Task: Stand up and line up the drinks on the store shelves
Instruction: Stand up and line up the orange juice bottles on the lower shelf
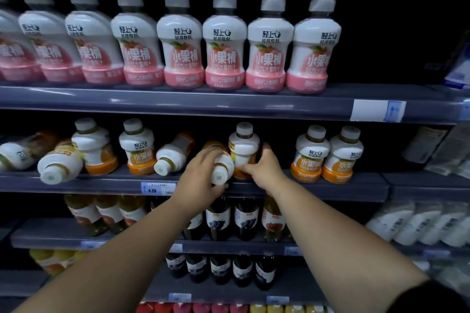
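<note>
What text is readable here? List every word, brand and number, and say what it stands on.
"轻上": pink bottles, upright orange bottles.
"小果桶": the same bottles.
"100%", "NFC": pink bottles.
"4.20": price tag on the middle shelf's edge.
Too blurred to read: other shelf tags, labels of the dark bottles.

Orange juice bottles [311, 154], some upright, several toppled, middle shelf [318, 189]

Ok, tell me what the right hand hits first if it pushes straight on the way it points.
The upright orange bottle: the right hand grips it, so it meets that at once. Behind it the shelf is dark, depth unclear.
</note>
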